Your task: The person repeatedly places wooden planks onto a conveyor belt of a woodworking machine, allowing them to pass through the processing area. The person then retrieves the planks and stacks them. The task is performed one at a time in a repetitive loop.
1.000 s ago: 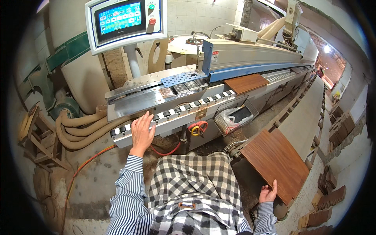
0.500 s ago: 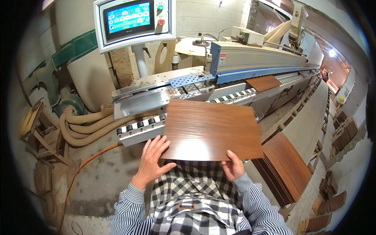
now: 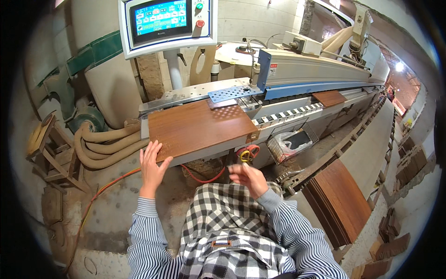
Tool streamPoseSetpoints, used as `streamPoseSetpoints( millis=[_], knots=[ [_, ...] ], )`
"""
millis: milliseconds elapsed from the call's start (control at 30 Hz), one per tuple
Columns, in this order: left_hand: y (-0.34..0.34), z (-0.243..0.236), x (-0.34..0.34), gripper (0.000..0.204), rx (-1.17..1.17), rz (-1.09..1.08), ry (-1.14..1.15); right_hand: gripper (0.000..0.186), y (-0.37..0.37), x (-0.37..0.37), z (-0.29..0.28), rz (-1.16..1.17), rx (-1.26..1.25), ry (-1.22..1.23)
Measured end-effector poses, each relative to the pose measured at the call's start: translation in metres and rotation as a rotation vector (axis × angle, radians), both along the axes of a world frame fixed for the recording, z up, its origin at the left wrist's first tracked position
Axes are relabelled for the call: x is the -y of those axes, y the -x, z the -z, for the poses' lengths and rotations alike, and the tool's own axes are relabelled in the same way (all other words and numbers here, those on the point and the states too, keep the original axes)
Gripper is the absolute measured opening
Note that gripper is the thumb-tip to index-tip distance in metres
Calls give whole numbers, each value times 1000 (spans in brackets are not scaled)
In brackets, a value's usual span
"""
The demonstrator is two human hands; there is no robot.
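Observation:
My left hand point(image 3: 152, 167) is open, fingers spread on the near left corner of a brown wood-grain board point(image 3: 200, 125). The board lies flat across the machine's left end, just left of and below a blue perforated plate point(image 3: 227, 94). My right hand point(image 3: 246, 176) is off the board, below its near edge, fingers loosely curled and apart, with nothing visible in them. To its right lies a stack of similar brown boards point(image 3: 344, 200). A smaller board point(image 3: 329, 97) lies farther along the machine's rail.
A control screen point(image 3: 159, 18) on a post stands behind. Thick hoses point(image 3: 93, 144) and a wooden stool point(image 3: 55, 158) are at left. A basket point(image 3: 292, 144) and scissor-like tools point(image 3: 248, 152) hang on the machine's front. A long conveyor point(image 3: 371, 144) runs at right, beside leaning board piles point(image 3: 409, 151).
A board from the right-hand stack was lifted in both hands, carried left and laid on the machine's end. My right hand has since left it; my left hand stays on it.

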State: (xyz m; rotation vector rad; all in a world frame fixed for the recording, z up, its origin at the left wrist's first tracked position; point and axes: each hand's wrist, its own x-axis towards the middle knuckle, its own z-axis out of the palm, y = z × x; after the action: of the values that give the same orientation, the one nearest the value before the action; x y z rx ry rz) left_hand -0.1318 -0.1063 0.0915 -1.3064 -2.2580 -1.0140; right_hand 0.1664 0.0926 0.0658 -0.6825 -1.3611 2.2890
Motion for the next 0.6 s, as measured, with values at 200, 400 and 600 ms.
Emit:
streamPoseSetpoints(
  millis=[200,400,600],
  knots=[
    [15,3,-19,55,35,-10,-6,24,-122,26,49,103,395,-1203],
    [11,3,-17,54,20,-36,-18,19,-190,91,-107,-612,-277,-719],
    [11,-1,-18,53,19,-25,-2,27,-186,98,-161,-892,-307,-805]
  ],
)
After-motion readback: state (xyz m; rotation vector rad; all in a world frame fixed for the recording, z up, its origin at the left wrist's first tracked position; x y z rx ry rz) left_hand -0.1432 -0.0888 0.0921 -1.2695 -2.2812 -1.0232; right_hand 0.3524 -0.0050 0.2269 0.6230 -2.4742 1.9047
